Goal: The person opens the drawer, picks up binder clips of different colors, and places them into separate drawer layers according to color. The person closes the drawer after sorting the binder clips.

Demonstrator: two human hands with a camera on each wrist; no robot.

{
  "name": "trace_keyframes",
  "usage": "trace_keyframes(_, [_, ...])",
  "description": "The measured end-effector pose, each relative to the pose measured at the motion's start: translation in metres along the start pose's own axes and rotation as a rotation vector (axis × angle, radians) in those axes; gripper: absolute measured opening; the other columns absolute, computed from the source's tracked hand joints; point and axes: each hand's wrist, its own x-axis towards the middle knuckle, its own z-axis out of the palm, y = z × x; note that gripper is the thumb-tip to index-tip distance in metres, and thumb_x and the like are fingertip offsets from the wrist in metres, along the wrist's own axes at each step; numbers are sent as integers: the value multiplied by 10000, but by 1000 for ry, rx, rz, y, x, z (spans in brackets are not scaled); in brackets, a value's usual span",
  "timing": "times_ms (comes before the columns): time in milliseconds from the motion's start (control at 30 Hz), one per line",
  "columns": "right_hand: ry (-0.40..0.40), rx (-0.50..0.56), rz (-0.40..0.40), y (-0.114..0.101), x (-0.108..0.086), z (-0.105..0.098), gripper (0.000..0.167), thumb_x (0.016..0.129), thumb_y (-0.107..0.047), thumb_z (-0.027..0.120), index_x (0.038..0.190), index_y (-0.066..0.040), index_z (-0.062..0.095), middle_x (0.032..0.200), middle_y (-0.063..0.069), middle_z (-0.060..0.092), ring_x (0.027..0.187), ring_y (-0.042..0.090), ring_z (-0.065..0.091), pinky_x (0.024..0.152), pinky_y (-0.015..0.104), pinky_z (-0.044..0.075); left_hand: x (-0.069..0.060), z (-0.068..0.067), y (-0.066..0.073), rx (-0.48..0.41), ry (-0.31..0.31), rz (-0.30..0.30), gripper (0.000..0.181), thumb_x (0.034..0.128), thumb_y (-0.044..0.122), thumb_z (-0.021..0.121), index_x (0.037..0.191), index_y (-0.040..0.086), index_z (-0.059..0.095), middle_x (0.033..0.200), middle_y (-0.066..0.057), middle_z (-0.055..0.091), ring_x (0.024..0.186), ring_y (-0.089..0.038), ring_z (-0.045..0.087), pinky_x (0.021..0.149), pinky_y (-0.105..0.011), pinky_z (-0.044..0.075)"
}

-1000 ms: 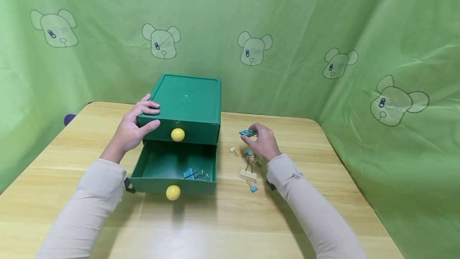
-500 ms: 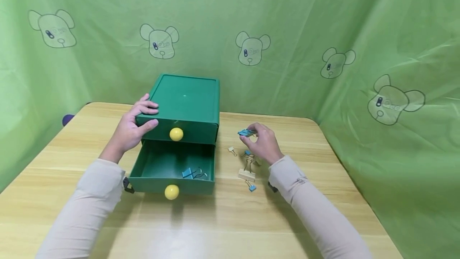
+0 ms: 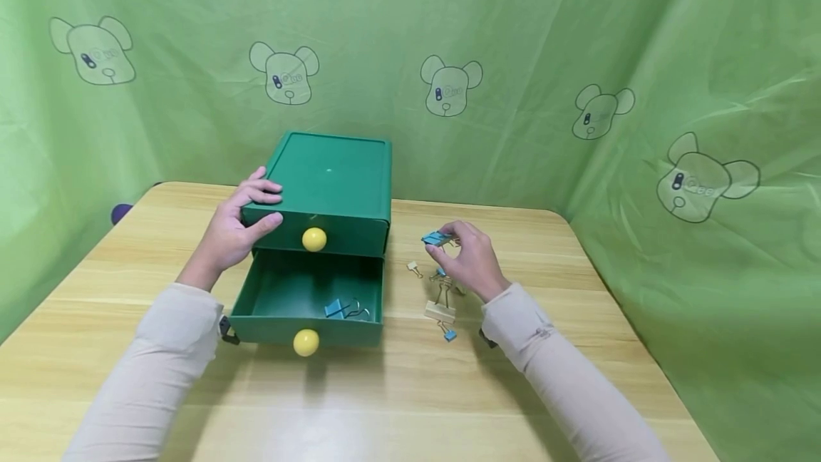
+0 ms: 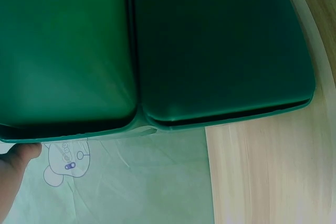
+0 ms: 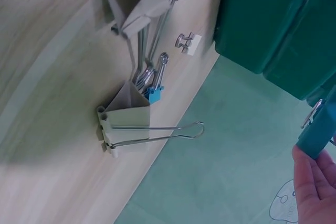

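Observation:
A green two-drawer cabinet (image 3: 330, 173) stands left of centre, its lower drawer (image 3: 276, 330) pulled out with a blue binder clip (image 3: 334, 309) inside. My left hand (image 3: 234, 230) grips the cabinet's upper left front corner, fingers on the top and thumb on the front. Between the thumb and fingers of my right hand (image 3: 473, 259) is a large blue binder clip (image 3: 436, 238), held above the table; the right wrist view also shows this blue clip (image 5: 319, 129). Below that hand lie several cream and blue clips, among them a large cream one (image 3: 440, 311).
A small cream clip (image 3: 413, 267) lies between the cabinet and the other clips. Nearest the front is a small blue clip (image 3: 450, 335). Yellow knobs stick out from both drawers, and a green curtain (image 3: 372, 41) hangs behind the wooden table (image 3: 321, 405).
My right hand, still holding the blue clip, has shifted slightly left relative to the loose clips. The left hand keeps its grip on the cabinet.

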Motion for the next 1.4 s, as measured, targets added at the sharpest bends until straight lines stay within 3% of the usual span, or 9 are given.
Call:
trace_keyframes(467, [115, 48, -170, -10, -5, -2, 290, 796, -165, 807, 969, 2, 642, 939, 122, 667, 855, 264, 632, 766, 423, 536, 0, 0, 3, 6, 0, -10, 214, 843, -89, 643, 1049, -62, 593, 1223, 96, 536, 1448, -279, 195, 1145, -526, 96])
trace_keyframes(800, [149, 96, -276, -24, -8, -6, 236, 792, -137, 801, 922, -17, 645, 912, 95, 672, 828, 222, 635, 729, 414, 541, 0, 1, 2, -3, 5, -11, 212, 837, -98, 638, 1041, -60, 600, 1214, 113, 537, 1448, -273, 194, 1145, -521, 97])
trace_keyframes(1033, [157, 116, -322, -33, -9, -8, 234, 788, -118, 802, 919, -9, 643, 926, 102, 673, 837, 224, 647, 717, 434, 550, 0, 1, 2, 13, 8, -20, 225, 839, -99, 639, 1056, -55, 600, 1232, 79, 536, 1447, -266, 198, 1144, -524, 101])
trace_keyframes(1400, [178, 120, -370, -44, -10, -12, 229, 784, -120, 800, 912, -7, 647, 933, 100, 674, 857, 213, 647, 733, 370, 545, 0, 1, 3, 6, 9, -16, 231, 838, -95, 641, 1063, -60, 600, 1228, 81, 537, 1447, -274, 199, 1144, -523, 96])
